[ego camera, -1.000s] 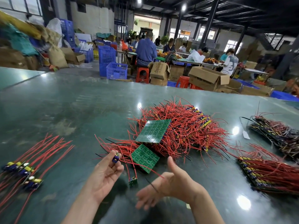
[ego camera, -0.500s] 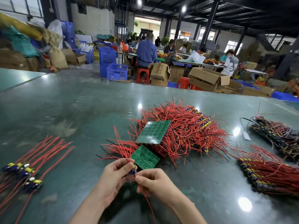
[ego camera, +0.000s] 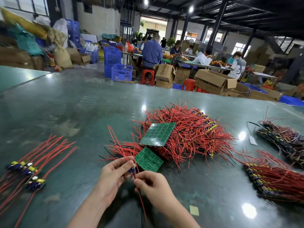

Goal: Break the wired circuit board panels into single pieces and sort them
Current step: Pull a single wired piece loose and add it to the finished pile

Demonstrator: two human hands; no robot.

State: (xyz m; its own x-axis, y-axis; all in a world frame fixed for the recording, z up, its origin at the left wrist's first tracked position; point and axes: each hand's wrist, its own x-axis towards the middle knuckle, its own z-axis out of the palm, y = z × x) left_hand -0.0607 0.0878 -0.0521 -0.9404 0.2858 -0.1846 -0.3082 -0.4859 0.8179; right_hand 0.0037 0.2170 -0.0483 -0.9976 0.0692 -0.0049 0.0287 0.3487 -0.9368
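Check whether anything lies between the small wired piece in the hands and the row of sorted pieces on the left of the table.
Nothing visible does. Both hands, left hand and right hand, pinch the wired piece. Between it and the sorted pieces lies only bare table; the sorted pieces' red wires fan away toward the far side.

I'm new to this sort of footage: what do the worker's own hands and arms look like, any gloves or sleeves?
Both are bare. The left hand and right hand wear no gloves, rings or watch, and no sleeve shows on either forearm down to the picture's bottom edge.
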